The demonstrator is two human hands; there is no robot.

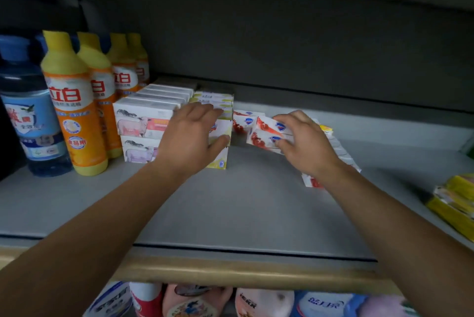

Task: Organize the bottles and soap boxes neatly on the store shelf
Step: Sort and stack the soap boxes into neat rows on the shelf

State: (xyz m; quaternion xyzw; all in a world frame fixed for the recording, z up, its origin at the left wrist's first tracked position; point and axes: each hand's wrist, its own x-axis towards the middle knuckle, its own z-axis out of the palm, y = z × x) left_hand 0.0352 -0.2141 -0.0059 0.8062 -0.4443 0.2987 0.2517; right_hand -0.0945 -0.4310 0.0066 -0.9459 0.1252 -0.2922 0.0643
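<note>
On the grey shelf (243, 201), my left hand (189, 137) rests with spread fingers on a stack of yellow-white soap boxes (220, 160). To its left stands a stack of white soap boxes (143, 121) printed with a sheep. My right hand (305, 139) pinches two red-and-white soap boxes (266, 134), held tilted just above the shelf. Another red-and-white box (245, 119) sits behind them. More white boxes (341, 152) lie in a row under and behind my right wrist. Orange-yellow bottles (74, 109) and a blue bottle (30, 116) stand at the left.
Yellow packages (456, 201) lie at the shelf's right edge. The shelf's tan front lip (230, 273) runs across the foreground, with assorted pouches and bottles (264, 301) on the shelf below. A dark back wall (282, 47) closes the shelf behind.
</note>
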